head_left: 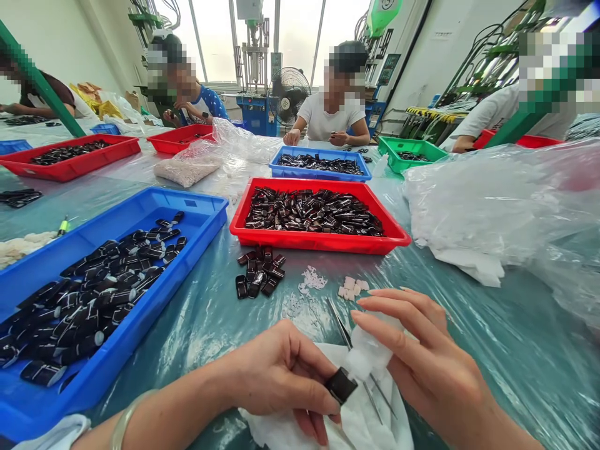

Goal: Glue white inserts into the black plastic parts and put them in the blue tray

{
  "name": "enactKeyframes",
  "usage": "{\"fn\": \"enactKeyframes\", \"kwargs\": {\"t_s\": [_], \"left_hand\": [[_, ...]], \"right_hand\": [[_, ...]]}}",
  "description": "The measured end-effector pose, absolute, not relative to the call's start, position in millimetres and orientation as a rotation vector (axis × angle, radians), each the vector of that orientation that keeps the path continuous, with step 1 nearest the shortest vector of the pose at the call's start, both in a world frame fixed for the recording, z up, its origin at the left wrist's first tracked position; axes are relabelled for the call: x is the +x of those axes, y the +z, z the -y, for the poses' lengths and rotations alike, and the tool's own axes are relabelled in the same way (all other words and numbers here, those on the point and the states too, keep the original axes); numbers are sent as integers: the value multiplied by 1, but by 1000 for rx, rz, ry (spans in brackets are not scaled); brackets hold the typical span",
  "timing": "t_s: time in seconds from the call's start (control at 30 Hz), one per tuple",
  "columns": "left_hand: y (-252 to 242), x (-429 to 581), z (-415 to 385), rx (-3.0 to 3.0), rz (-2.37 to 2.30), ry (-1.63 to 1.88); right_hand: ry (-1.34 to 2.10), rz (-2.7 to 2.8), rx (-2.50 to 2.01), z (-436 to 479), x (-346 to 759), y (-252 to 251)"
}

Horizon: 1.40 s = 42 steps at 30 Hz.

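Note:
My left hand pinches a small black rectangular casing between thumb and fingers. My right hand curves around a whitish, translucent piece, which meets the upper end of the casing; whether it is a soft bottle or a wad is not clear. The right thumb is mostly hidden. Metal tweezers lie beneath this piece, their far parts showing on a crumpled white cloth under both hands. Beyond the hands are a pile of black casings, white scraps and small cream-coloured pads.
A blue tray of black casings stands left; a red tray full of them lies ahead, with another blue tray behind. Clear plastic sheeting heaps at right. Several co-workers sit around the table, one person opposite.

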<state>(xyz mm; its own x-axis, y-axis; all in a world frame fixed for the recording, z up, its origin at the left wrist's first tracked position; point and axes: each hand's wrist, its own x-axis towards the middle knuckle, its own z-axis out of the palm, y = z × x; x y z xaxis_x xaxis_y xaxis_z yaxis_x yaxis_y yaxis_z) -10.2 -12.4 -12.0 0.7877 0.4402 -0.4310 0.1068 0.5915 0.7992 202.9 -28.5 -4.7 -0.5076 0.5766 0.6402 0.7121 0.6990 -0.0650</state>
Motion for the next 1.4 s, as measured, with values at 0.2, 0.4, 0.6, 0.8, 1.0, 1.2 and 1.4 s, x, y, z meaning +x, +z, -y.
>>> {"fn": "enactKeyframes", "kwargs": {"t_s": [0.2,0.4,0.6,0.8,1.0,1.2,1.4], "left_hand": [[-16,-8,13,966,-695,321],[-14,-8,12,1203,-697,427],[-10,-6,12,1300,-660,520],[-9,-6,13,1172,-740,474],[-8,-6,11,1001,-811,439],[-6,-7,9,1006,-861,452],[-8,-6,9,1006,-858,456]], "right_hand": [[178,1919,-1313,18,218,-19],[505,1338,-1631,-5,242,-33],[543,1168,-1655,-21,257,-40],[578,1116,-1655,-24,259,-45],[461,1090,-1661,-26,262,-46],[62,1109,-1706,1,250,-7],[-140,2007,-1336,11,225,-17]]}}
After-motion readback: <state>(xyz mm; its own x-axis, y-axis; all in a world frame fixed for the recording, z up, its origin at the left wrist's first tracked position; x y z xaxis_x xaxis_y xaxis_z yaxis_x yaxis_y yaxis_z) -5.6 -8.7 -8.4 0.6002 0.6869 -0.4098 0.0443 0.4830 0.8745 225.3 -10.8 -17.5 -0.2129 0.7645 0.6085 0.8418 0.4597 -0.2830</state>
